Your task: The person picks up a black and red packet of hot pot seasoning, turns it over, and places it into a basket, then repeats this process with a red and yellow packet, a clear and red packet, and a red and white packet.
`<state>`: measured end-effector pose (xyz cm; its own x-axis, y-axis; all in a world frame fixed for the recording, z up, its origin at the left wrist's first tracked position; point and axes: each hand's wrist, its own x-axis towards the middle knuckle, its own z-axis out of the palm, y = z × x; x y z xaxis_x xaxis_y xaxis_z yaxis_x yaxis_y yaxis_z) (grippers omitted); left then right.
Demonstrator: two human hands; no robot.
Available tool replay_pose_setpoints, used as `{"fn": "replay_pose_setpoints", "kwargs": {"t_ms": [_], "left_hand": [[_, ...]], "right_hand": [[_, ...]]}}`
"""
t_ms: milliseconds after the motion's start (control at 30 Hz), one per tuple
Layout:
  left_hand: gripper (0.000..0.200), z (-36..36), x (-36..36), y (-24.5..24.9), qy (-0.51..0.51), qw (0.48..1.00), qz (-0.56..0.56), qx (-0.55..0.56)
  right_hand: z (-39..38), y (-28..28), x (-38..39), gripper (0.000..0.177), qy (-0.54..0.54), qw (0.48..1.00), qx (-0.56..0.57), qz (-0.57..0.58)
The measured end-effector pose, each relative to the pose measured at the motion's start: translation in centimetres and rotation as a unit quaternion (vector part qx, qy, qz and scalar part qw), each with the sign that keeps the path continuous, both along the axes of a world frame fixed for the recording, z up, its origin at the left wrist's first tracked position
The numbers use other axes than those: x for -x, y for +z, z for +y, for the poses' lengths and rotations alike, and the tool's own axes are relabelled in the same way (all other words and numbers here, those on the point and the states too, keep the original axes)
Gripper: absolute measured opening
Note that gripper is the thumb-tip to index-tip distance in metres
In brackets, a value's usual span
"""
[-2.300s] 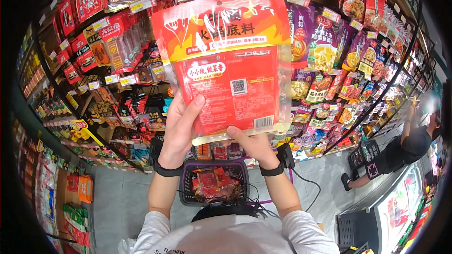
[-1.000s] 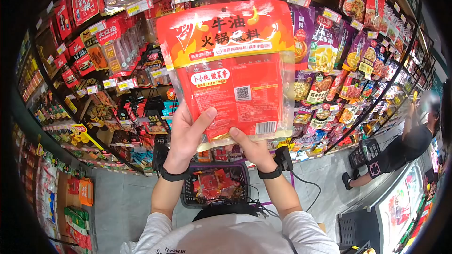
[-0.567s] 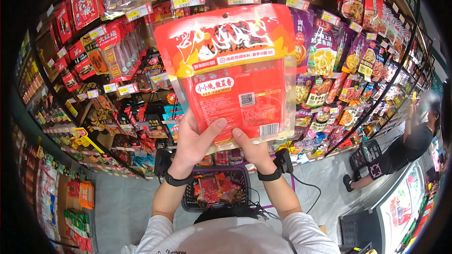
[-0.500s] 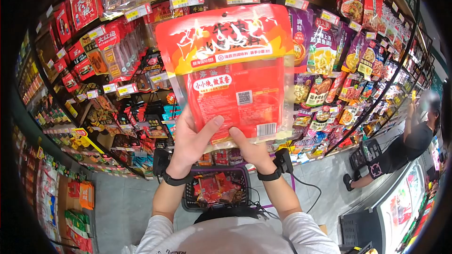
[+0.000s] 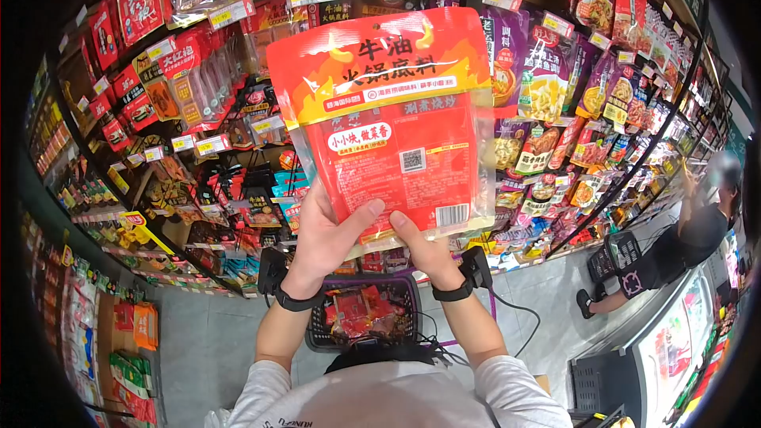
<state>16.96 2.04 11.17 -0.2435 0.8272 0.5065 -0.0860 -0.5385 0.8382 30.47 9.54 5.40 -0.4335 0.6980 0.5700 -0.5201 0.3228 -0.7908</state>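
Note:
I hold a large red and orange hot pot seasoning packet (image 5: 396, 123) up in front of the store shelves, its printed face toward me. My left hand (image 5: 325, 238) grips its lower left edge, thumb across the front. My right hand (image 5: 428, 250) pinches the bottom edge from below, thumb on the front near the barcode. Both wrists wear black bands with small devices. Below my hands a dark shopping basket (image 5: 313, 325) holds several red packets.
Shelves packed with red, purple and yellow seasoning packets (image 5: 555, 87) and yellow price tags curve around ahead. Another person in black (image 5: 682, 246) stands at the right beside a black basket (image 5: 622, 254). A chest freezer (image 5: 674, 349) sits at lower right. Grey floor lies below.
The packet has tilted and shifted slightly in my hands, ending a little lower and more face-on. Both hands keep their grip. The person at the right has lowered their arm.

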Motion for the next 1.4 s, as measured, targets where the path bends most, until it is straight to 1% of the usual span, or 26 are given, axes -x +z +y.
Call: {"fn": "replay_pose_setpoints", "kwargs": {"t_ms": [133,233,333,400,500,600,700,800,900,1033,1133,1300,1400], "left_hand": [[0.047,0.0,-0.2,-0.1,0.002,1.0,-0.016,-0.016],[0.046,0.0,0.1,-0.4,-0.037,0.999,-0.021,-0.021],[0.045,-0.4,0.1,0.1,-0.052,0.999,-0.006,-0.012],[0.044,-0.4,0.0,-0.2,-0.037,0.999,-0.002,-0.019],[0.044,-0.9,-0.4,-0.5,-0.01,1.0,-0.008,-0.019],[0.043,-1.2,-0.3,-0.3,0.005,1.0,0.006,-0.015],[0.04,-1.4,0.3,-0.1,-0.003,1.0,0.015,-0.009],[0.038,-1.5,0.3,-0.3,-0.004,1.0,0.006,-0.009],[0.037,-1.5,0.4,-0.4,-0.008,1.0,0.01,-0.016],[0.036,-1.5,0.7,-0.8,-0.01,0.999,0.03,-0.018],[0.032,-1.3,1.0,-0.5,-0.008,0.998,0.057,0.004],[0.028,-1.4,1.1,-0.4,-0.007,0.999,0.041,0.011],[0.027,-1.6,1.2,-0.1,0.002,0.999,0.039,0.001]], "right_hand": [[-0.1,-0.1,0.2,0.028,-0.018,1.0,-0.001,0.002],[-0.3,-0.2,-0.1,0.028,-0.01,1.0,0.007,-0.013],[-0.8,0.1,-0.6,0.027,-0.001,0.999,0.024,-0.027],[-1.0,0.1,-0.6,0.027,0.005,0.999,0.04,-0.019],[-0.9,-0.6,-0.2,0.026,-0.035,0.999,0.002,-0.001],[-1.0,-0.7,0.1,0.028,-0.042,0.999,-0.013,0.022],[-1.1,-0.6,0.1,0.03,-0.034,0.996,0.031,0.08],[-0.9,-0.6,-0.1,0.032,-0.054,0.995,0.017,0.082],[-0.9,-0.7,0.1,0.031,-0.044,0.993,0.046,0.1],[-1.0,-0.3,0.0,0.031,-0.053,0.993,0.041,0.092],[-1.0,-0.1,0.0,0.031,-0.057,0.994,0.039,0.087],[-1.1,0.0,-0.2,0.034,-0.08,0.995,0.009,0.051],[-0.5,-1.0,-0.1,0.036,-0.055,0.994,0.055,0.072]]}}
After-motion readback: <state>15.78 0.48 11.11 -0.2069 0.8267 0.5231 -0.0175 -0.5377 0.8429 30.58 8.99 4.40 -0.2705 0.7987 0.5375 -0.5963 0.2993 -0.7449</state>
